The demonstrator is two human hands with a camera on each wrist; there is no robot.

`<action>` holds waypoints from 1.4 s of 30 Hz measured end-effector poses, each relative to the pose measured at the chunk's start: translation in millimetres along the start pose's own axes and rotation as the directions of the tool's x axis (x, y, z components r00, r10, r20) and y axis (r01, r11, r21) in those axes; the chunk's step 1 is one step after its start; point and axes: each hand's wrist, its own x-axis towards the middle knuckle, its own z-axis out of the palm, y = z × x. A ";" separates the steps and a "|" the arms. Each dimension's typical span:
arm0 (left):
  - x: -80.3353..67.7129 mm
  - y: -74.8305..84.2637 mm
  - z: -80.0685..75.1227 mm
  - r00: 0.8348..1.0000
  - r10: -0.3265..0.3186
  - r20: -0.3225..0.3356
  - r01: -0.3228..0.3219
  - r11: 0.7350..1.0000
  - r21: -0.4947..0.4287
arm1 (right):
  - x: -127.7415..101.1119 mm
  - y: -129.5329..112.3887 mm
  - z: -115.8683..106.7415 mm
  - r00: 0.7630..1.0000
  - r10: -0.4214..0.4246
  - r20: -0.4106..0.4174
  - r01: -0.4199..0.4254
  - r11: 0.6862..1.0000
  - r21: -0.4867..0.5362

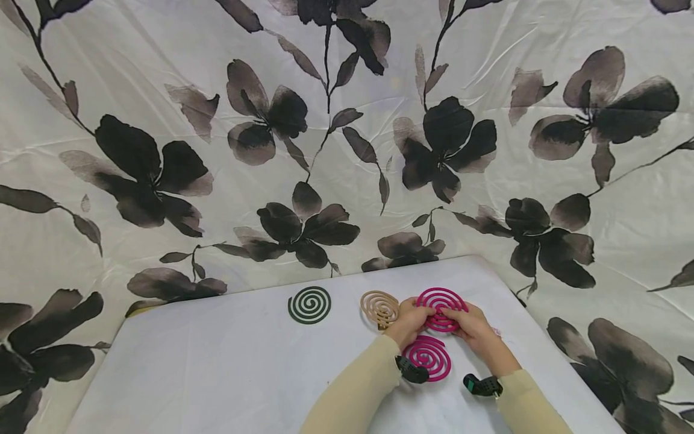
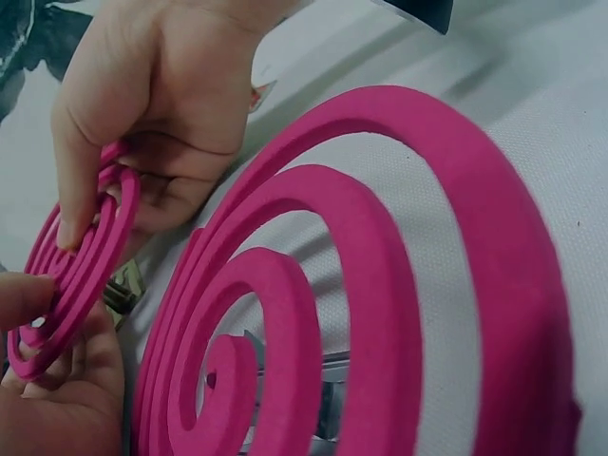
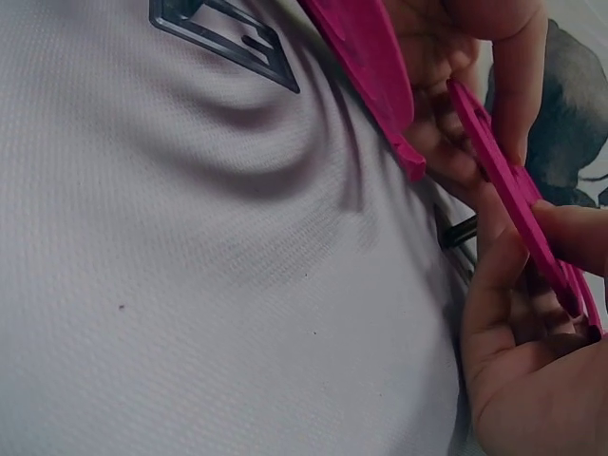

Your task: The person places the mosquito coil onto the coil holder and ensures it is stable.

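Head view: you are pinching the upper pink coil with both your left hand and right hand, lifting it above another pink coil.

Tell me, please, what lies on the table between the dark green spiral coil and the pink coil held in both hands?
The tan coil lies between the dark green coil and the held pink coil, as the head view shows.
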 end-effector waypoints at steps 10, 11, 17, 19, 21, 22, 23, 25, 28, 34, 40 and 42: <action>0.6 0.4 0.0 1.000 0.011 0.001 -0.011 1.000 -0.022 | -3.7 -4.5 0.9 1.000 -0.002 -0.010 0.002 1.000 -0.027; 0.3 0.6 -0.1 1.000 0.009 -0.001 -0.009 1.000 -0.019 | -4.0 -4.6 1.3 1.000 -0.005 -0.014 0.005 0.999 -0.032; -0.2 0.6 0.2 1.000 0.010 -0.010 -0.011 1.000 -0.012 | -4.6 -2.5 3.9 0.999 -0.036 -0.034 0.033 0.997 -0.070; -0.3 0.2 -0.1 1.000 0.013 -0.014 -0.013 1.000 -0.006 | -3.8 -1.5 4.2 0.999 -0.038 -0.038 0.035 0.996 -0.076; -1.3 0.2 -0.5 1.000 0.013 -0.010 -0.013 1.000 -0.003 | -3.8 -1.3 3.5 0.999 -0.034 -0.034 0.032 0.997 -0.074; -2.0 0.4 -0.6 1.000 0.010 -0.010 -0.010 1.000 0.001 | -3.8 -1.6 3.0 0.999 -0.029 -0.036 0.027 0.997 -0.076; -2.5 0.6 -0.8 1.000 0.010 -0.010 -0.010 1.000 0.009 | -3.8 -1.8 2.6 0.999 -0.024 -0.037 0.021 0.997 -0.074; -3.8 0.7 -0.2 1.000 0.017 -0.008 -0.017 1.000 0.011 | -4.1 -2.4 2.0 0.999 -0.011 -0.033 0.009 0.998 -0.060; -4.4 0.0 1.0 1.000 0.028 -0.012 -0.028 1.000 0.014 | -4.5 -3.1 1.5 0.999 0.007 -0.031 -0.008 1.000 -0.030; -2.5 -2.6 2.1 0.999 0.039 -0.009 -0.038 0.999 0.038 | -7.8 -2.3 1.5 1.000 0.008 -0.029 -0.009 0.999 -0.037; -2.0 -2.2 1.5 0.999 0.035 -0.031 -0.033 0.998 0.056 | -6.8 -0.6 3.8 0.999 -0.019 -0.042 0.016 0.998 -0.062; -2.0 -2.0 1.3 0.999 0.037 -0.035 -0.035 0.998 0.056 | -5.7 0.0 4.4 0.998 -0.023 -0.050 0.020 0.998 -0.066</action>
